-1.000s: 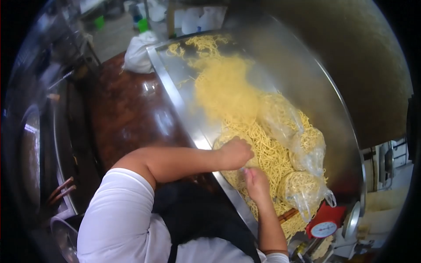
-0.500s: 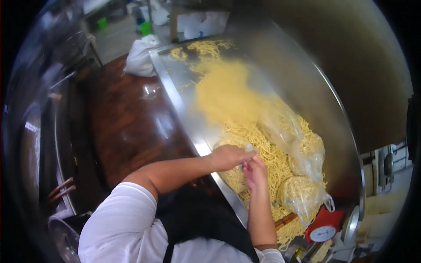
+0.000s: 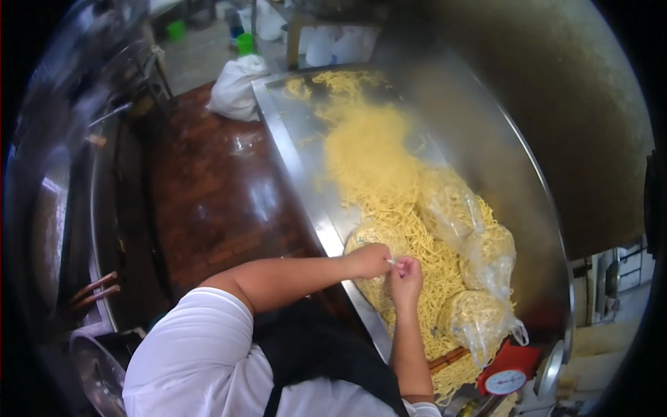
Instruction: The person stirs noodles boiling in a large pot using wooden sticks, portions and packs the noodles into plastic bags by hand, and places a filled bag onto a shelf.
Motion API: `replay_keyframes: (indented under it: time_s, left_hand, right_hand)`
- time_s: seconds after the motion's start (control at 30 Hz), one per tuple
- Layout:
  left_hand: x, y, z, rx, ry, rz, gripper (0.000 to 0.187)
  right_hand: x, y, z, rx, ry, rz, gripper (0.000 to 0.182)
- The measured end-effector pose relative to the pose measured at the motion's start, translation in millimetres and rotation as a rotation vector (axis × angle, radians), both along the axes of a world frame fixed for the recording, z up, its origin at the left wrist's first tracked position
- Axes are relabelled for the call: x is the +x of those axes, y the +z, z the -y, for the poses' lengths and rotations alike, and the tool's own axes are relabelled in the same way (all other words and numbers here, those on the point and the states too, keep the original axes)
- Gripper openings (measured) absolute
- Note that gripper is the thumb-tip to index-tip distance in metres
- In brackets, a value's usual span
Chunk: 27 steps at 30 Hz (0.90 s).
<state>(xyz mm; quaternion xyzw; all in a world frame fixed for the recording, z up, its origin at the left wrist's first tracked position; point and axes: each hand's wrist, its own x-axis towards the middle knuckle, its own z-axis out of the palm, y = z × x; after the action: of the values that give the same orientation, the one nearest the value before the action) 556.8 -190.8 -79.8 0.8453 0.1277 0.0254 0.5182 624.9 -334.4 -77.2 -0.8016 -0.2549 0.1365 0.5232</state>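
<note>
A clear plastic bag of yellow noodles sits at the near edge of the metal table, under my hands. Over its top, my left hand is closed in a pinch. My right hand meets it from the right, its fingers also pinched together. A small whitish bit, apparently the bag's gathered end, shows between the two hands. Loose noodles are heaped beside and beyond them. To the right lie more filled bags, one in the middle and one nearer.
Steam hangs above the far noodles on the metal table. Wooden chopsticks and a red dial scale are at the near right. A white sack rests on the brown floor. Another chopstick pair lies at left.
My hands have drawn closer together over the bag, both now in tight pinches. The camera view has shifted slightly, so the scene sits a little differently.
</note>
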Motion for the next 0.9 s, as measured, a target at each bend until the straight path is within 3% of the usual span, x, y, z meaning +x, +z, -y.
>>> replay_keyframes:
  time_s: [0.03,0.07,0.13,0.23,0.3,0.33,0.37,0.4,0.47,0.53,0.57,0.63,0.77,0.83,0.9]
  left_hand:
    - [-7,40,-6,-0.675,0.019,-0.388,0.015]
    - [-7,36,-4,-0.674,0.016,-0.386,0.015]
    - [-10,26,3,-1.298,0.139,-0.44,0.012]
    - [-12,21,14,-1.436,0.169,-0.403,0.017]
    - [-13,21,17,-1.501,0.157,-0.333,0.02]
    - [-11,14,23,-1.487,0.183,-0.235,0.022]
    - [-7,9,28,-1.498,0.169,-0.208,0.021]
    - [-5,14,29,-1.454,0.165,-0.256,0.018]
    - [9,-12,37,-1.279,0.166,-0.316,0.017]
    - [-2,14,18,-0.885,0.035,-0.311,0.015]
    - [-4,11,14,-0.89,0.055,-0.305,0.015]
    - [-7,12,12,-0.052,0.019,0.217,0.024]
    - [-15,32,8,0.007,0.053,0.185,0.027]
    - [-7,26,8,0.056,0.039,0.001,0.028]
    - [-9,26,5,0.113,0.044,0.007,0.028]
  right_hand:
    - [0,0,3,0.001,-0.004,0.003,0.036]
    - [-2,2,4,-0.008,-0.004,0.004,0.033]
    - [-2,11,5,-0.009,0.011,0.012,0.029]
    - [-1,19,12,-0.191,0.072,0.252,0.017]
    - [-2,35,10,-0.049,0.142,-0.075,0.022]
    - [13,40,11,-0.278,0.15,-0.113,0.031]
    - [17,45,12,-0.058,0.058,-0.543,0.038]
    - [22,33,13,-0.105,0.091,-0.432,0.038]
    - [17,26,14,-0.061,0.126,-0.343,0.021]
    - [39,3,24,-0.084,0.198,-0.316,0.023]
    - [44,-2,23,-0.1,0.224,-0.279,0.026]
    - [45,-17,27,-0.054,0.229,-0.209,0.028]
    - [57,-34,20,-0.051,0.268,-0.029,0.034]
    - [59,-33,21,-0.118,0.255,0.096,0.035]
    - [47,-11,13,-0.216,0.287,0.493,0.038]
